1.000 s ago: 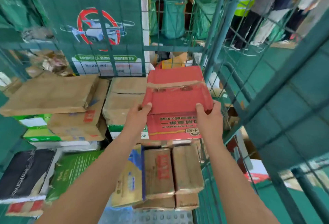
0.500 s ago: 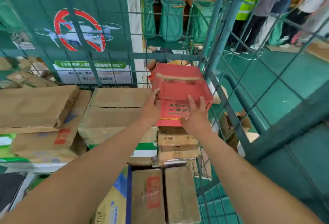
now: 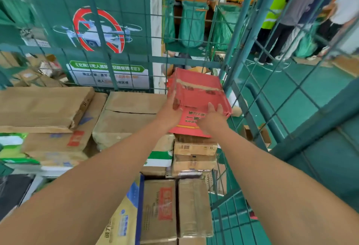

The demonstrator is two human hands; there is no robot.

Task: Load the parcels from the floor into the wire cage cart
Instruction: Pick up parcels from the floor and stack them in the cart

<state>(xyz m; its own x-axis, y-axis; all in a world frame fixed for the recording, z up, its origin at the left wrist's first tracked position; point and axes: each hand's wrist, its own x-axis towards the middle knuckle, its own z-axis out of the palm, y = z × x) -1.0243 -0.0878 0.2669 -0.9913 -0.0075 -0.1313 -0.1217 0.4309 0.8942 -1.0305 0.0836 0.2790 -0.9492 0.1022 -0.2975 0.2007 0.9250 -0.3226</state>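
Both my arms reach straight out into the cart (image 3: 236, 36), my left hand (image 3: 168, 113) clasping the near left edge of the red box (image 3: 196, 94) and my right hand (image 3: 212, 118) laid against its front face, fingers up along it. The box sits tilted at the cart's far right corner, above a stack of brown boxes (image 3: 194, 154). My hands cover its lower front, and its printed text is too blurred to read.
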